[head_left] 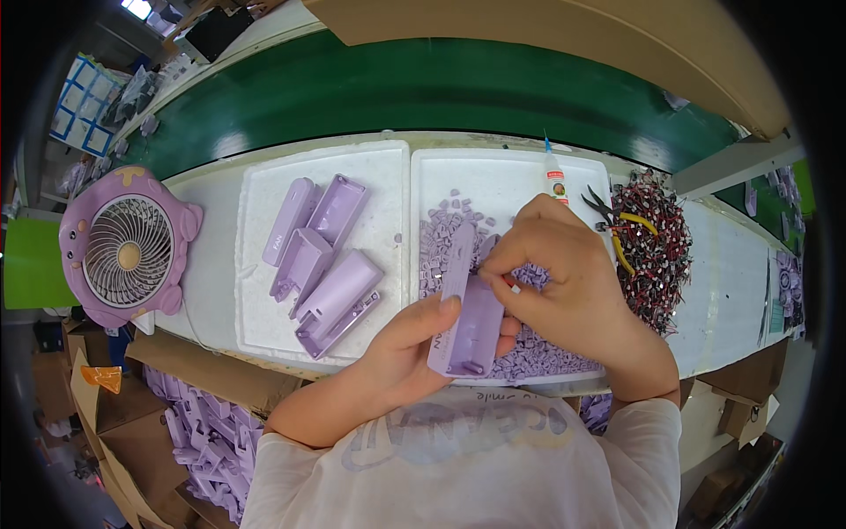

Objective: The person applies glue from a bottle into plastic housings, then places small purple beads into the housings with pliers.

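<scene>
My left hand is wrapped round a long, hollow purple plastic housing, tilted with its open side up. Thumb and fingers press it from both sides. Over its far end, my right hand is closed in a pinch. A small white-ended part pokes out from under the right fingers; the rest of it is hidden. Under both hands stands a white foam tray with a heap of small purple plastic pieces. On another white foam tray to the left lie several purple housings.
A purple fan stands at the far left. On the right, yellow-handled pliers lie against a pile of red and black wires. A blue-tipped bottle is behind my right hand. Beyond runs a green belt; cardboard overhangs it.
</scene>
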